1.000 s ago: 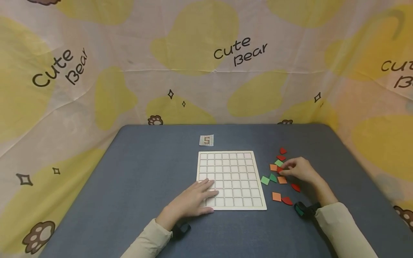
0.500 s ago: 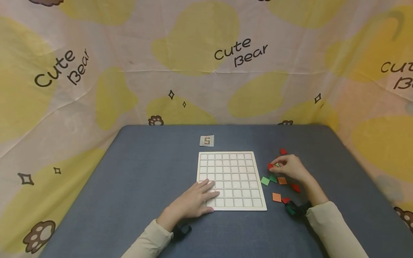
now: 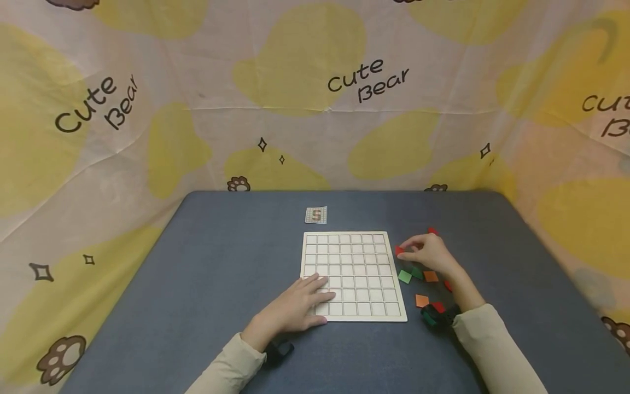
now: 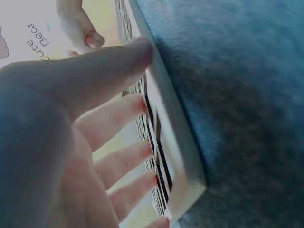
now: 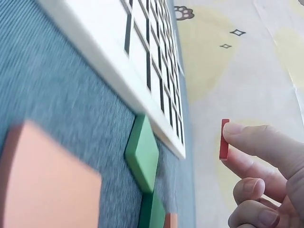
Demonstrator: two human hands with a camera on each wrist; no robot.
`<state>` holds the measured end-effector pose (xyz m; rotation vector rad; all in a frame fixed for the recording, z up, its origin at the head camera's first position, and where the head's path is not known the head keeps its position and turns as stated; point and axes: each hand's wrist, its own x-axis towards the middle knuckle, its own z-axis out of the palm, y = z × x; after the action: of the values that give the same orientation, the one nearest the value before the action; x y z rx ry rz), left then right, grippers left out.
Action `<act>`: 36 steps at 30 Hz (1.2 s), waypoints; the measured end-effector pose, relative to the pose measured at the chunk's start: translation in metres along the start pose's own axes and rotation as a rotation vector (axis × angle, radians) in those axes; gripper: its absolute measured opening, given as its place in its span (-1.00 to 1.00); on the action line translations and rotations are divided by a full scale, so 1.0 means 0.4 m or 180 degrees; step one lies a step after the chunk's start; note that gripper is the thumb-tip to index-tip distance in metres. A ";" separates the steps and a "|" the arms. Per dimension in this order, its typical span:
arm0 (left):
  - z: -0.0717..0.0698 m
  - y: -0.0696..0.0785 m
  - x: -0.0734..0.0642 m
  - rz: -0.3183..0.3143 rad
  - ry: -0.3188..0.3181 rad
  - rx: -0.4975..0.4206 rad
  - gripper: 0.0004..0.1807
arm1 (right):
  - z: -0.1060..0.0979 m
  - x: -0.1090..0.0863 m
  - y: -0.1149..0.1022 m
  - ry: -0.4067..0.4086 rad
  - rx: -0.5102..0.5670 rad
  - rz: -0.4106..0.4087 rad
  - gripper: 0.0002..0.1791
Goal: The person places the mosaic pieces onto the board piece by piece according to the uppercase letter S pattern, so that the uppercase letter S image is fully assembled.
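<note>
1. Right hand (image 3: 432,254): pinches a red tile (image 3: 400,250) between thumb and fingertips, by the board's right edge.
2. Left hand (image 3: 290,306): fingers spread and straight, resting on the board's near left corner.
3. Tabletop (image 3: 236,246): grey-blue, carrying everything.
4. Board (image 3: 364,273): white, gridded, lying flat.
5. Card (image 3: 316,215): just beyond the board's far edge.
6. Loose tiles: light green (image 3: 404,277) beside dark green (image 3: 416,272), orange (image 3: 421,301) nearer the person, all right of the board.
</note>
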<state>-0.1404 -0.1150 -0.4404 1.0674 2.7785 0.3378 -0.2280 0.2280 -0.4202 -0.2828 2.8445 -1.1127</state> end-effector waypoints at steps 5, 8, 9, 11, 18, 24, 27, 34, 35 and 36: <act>-0.002 0.003 0.003 0.0007 0.0020 -0.0006 -0.44 | 0.015 0.011 -0.012 -0.0024 0.0144 -0.0040 -0.67; -0.003 0.004 0.004 -0.0030 -0.0012 -0.0011 -0.44 | 0.023 0.018 -0.019 -0.0043 0.0176 -0.0076 -0.67; -0.002 0.004 0.004 -0.0033 -0.0018 -0.0005 -0.43 | 0.027 0.020 -0.022 -0.0048 0.0188 -0.0086 -0.67; -0.002 0.004 0.003 -0.0055 -0.0045 -0.0002 -0.43 | 0.033 0.026 -0.028 -0.0067 0.0206 -0.0096 -0.66; -0.004 0.009 -0.003 -0.0053 -0.0032 0.0010 -0.43 | 0.053 0.046 -0.052 -0.0129 0.0275 -0.0158 -0.69; 0.000 0.007 -0.002 -0.0080 -0.0052 0.0015 -0.43 | 0.066 0.061 -0.073 -0.0111 0.0262 -0.0156 -0.70; 0.002 0.005 -0.002 -0.0091 -0.0060 0.0018 -0.42 | 0.071 0.070 -0.079 -0.0108 0.0268 -0.0116 -0.71; 0.003 0.004 -0.001 -0.0097 -0.0069 0.0048 -0.43 | 0.087 0.086 -0.081 -0.0154 0.0320 -0.0032 -0.68; 0.003 0.004 -0.002 -0.0100 -0.0071 0.0040 -0.43 | 0.090 0.089 -0.081 -0.0161 0.0322 -0.0002 -0.68; 0.003 0.005 -0.002 -0.0099 -0.0070 0.0042 -0.43 | 0.094 0.093 -0.080 -0.0173 0.0333 0.0030 -0.68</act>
<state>-0.1385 -0.1139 -0.4411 1.0233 2.7785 0.3024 -0.2546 0.1725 -0.4263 -0.2875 2.7267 -1.2274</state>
